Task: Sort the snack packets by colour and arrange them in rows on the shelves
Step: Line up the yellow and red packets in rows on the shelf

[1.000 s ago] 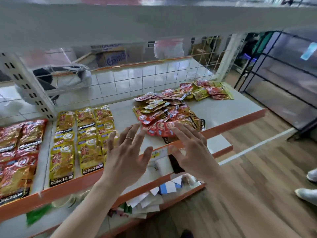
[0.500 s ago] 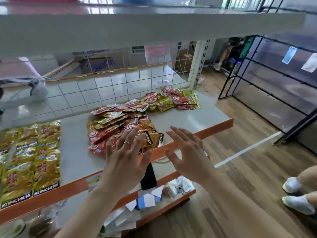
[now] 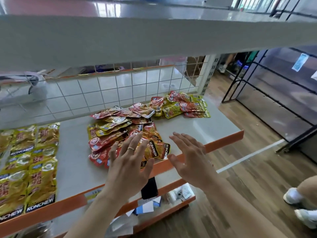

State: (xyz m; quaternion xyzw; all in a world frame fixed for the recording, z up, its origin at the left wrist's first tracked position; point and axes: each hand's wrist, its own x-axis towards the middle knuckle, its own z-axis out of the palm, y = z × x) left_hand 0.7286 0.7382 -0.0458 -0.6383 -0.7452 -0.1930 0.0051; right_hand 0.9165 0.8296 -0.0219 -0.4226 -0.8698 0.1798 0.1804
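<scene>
A mixed heap of red and yellow snack packets lies in the middle of the grey shelf. A smaller mixed heap sits at the back right. Yellow packets lie in neat rows on the left. My left hand, with a ring, hovers open with spread fingers over the near edge of the big heap. My right hand is open too, just right of the heap above the orange shelf edge. Neither hand holds anything.
A white shelf board hangs overhead. A wire grid backs the shelf. Lower shelves hold papers and a black phone. A person's legs and white shoes stand at the right on the wooden floor. A black rack stands beyond.
The view has swung right, so the red rows on the left have left the frame. Both hands stayed open and moved with it to the mixed heap.
</scene>
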